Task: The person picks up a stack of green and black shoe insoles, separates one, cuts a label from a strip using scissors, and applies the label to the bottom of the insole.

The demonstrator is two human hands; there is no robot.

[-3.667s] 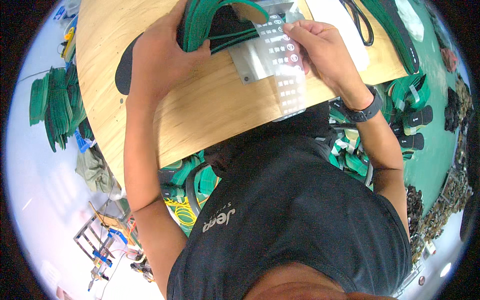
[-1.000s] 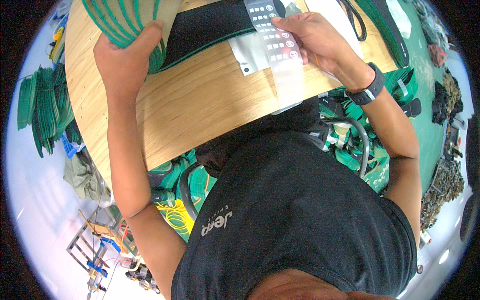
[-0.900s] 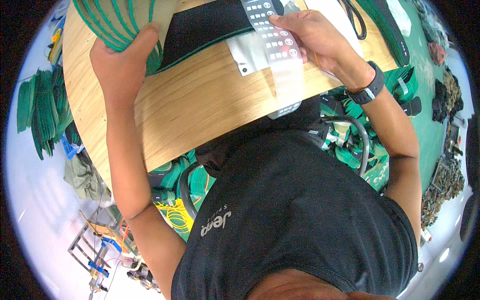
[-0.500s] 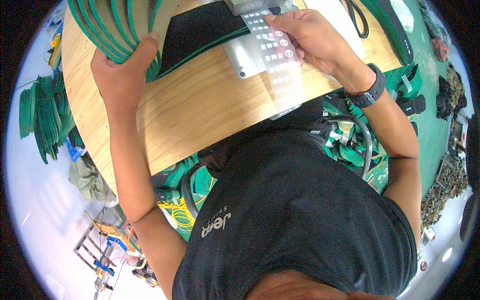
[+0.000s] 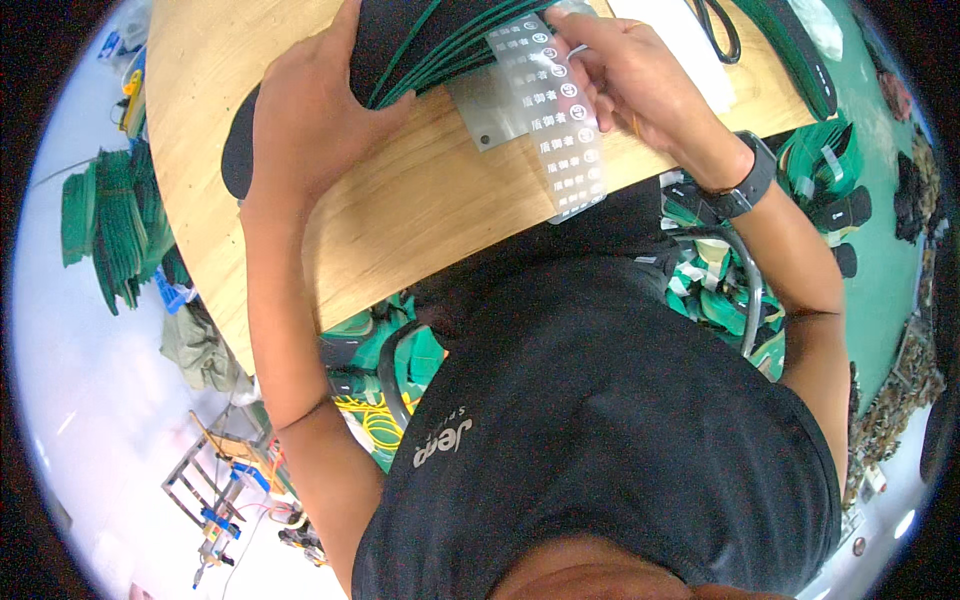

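In the head view, the pale wooden counter (image 5: 400, 200) curves across the upper part of the picture and serves as the landmark for everything else. On its far part, toward the top edge, lies a stack of flat black insoles with green edges (image 5: 420, 45); one black rounded end of the stack sticks out to the left, near the counter's left rim. The left hand (image 5: 315, 110) lies palm down on this stack, its fingers (image 5: 350, 30) spread and pressed flat over the top insole rather than curled around it, the thumb pointing right along the green edges. Just right of the stack, a long clear sheet of small round stickers (image 5: 555, 120) runs from the top of the counter down past its near rim, lying over a grey flat plate (image 5: 490, 115) that rests on the wood. The right hand (image 5: 630, 85) sits at the upper end of that sheet, its fingers (image 5: 590, 60) bent and pinched close together on the strip; whether a single sticker is between the fingertips cannot be told. A dark wristwatch (image 5: 745, 180) circles the right wrist at the counter's right rim. Beyond the counter's right end lies a green floor (image 5: 880, 260) strewn with more green and black pieces, and left of the counter a heap of green insoles (image 5: 100, 220) lies on a pale floor.
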